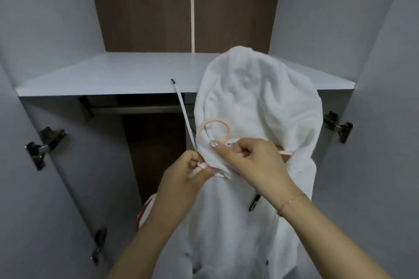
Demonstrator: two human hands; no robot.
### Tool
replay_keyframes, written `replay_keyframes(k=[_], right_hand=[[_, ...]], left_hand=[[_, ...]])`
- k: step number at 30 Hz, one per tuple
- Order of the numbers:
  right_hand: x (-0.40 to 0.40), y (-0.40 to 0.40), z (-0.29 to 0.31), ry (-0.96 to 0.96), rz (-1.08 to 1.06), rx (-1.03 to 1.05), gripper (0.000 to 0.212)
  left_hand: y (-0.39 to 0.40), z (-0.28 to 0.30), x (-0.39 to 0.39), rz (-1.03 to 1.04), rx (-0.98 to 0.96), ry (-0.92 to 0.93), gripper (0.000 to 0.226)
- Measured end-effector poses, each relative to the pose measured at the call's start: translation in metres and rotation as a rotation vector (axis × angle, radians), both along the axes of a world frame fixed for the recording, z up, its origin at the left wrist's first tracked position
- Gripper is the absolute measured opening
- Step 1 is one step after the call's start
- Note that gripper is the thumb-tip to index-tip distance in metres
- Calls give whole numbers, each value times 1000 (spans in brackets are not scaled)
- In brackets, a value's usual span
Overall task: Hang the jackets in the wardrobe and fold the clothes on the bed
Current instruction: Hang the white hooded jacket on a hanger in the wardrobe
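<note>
A white hooded jacket is held up in front of the open wardrobe, its hood raised above the shelf edge. A pale pink hanger with a round hook sits inside the collar. My left hand grips the hanger's arm and the collar edge on the left. My right hand pinches the collar fabric and the hanger beside the hook. A white drawstring with a dark tip sticks up to the left of the hood.
The wardrobe's grey shelf runs across at hood height, with a metal rail just below it. Both doors stand open, with hinges at the left and right. A red-and-white garment hangs low inside.
</note>
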State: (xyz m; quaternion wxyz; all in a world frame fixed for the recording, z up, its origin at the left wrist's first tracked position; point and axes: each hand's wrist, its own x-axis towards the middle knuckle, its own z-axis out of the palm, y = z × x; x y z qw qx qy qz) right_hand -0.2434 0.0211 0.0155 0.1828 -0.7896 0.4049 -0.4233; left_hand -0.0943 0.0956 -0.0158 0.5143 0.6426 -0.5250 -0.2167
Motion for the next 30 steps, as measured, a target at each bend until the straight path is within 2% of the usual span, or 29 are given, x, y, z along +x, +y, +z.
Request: replay_keyframes(k=[3, 7, 8, 11, 13, 16, 18, 21, 23, 25, 28, 30], right_hand=[[-2, 20, -34, 84, -70, -76, 69], [-9, 34, -75, 11, -71, -74, 63], [-11, 35, -85, 10, -95, -86, 60], [-14, 38, -110, -29, -139, -68, 54], [-15, 38, -119, -89, -112, -32, 51], [-17, 31, -124, -213, -24, 44, 42], [-20, 26, -127, -270, 15, 77, 39], [-28, 16, -133, -315, 116, 141, 43], [-31, 13, -135, -280, 190, 130, 40], [-32, 13, -135, -184, 243, 13, 29], [-31, 9, -127, 4, 326, -217, 22], [-27, 2, -120, 55, 378, -243, 22]], left_hand=[[20, -38, -16, -42, 77, 173, 12], [35, -70, -21, -68, 273, 380, 17], [36, -76, -19, -64, 352, 509, 22], [37, -93, -11, -71, 566, 1101, 23], [34, -111, -8, -58, 706, 1296, 35], [26, -150, -8, 126, 853, 1552, 67], [22, -169, -8, 176, 836, 1801, 71], [9, -196, 4, 216, 572, 2180, 53], [-1, -203, 13, 122, 540, 2188, 38], [-13, -205, 26, 7, 591, 2102, 40], [-28, -201, 33, -23, 737, 1707, 57], [-34, -195, 22, -93, 765, 1530, 55]])
